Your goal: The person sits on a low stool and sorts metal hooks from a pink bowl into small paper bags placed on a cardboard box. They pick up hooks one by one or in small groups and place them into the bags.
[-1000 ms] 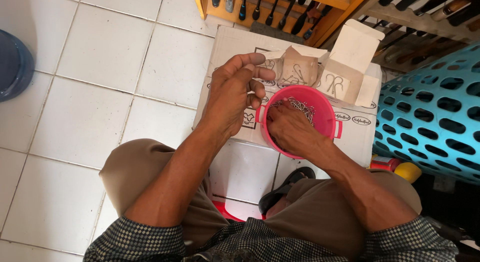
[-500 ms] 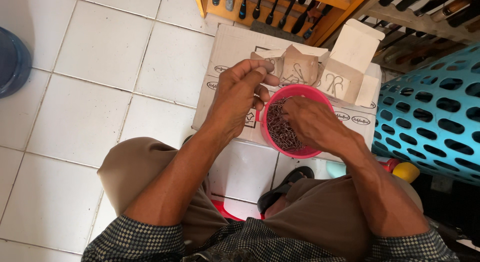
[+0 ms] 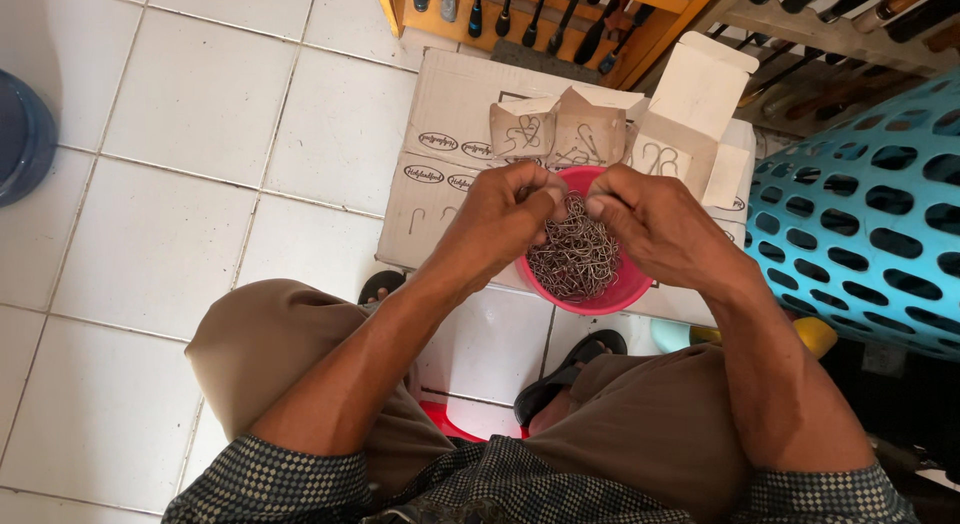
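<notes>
A pink plastic bowl (image 3: 610, 296) full of small metal hooks (image 3: 575, 259) sits on a flattened cardboard sheet (image 3: 450, 144) on the tiled floor. My left hand (image 3: 500, 219) and my right hand (image 3: 650, 219) meet over the bowl's far rim. The fingertips of both pinch a tangle of hooks lifted from the pile. Behind the bowl stand small open cardboard boxes (image 3: 555, 129), and a white one (image 3: 690, 114) has its lid up. Loose hooks lie on the cardboard at the left (image 3: 420, 222).
A turquoise perforated basket (image 3: 870, 214) stands at the right. A wooden rack of tools (image 3: 540, 9) runs along the back. A dark blue round container (image 3: 20, 134) is at the left edge. My knees and sandalled feet (image 3: 560, 379) are below the bowl.
My left hand came down from above the small boxes to the bowl. My right hand rose out of the bowl, and both hands now meet on a clump of hooks.
</notes>
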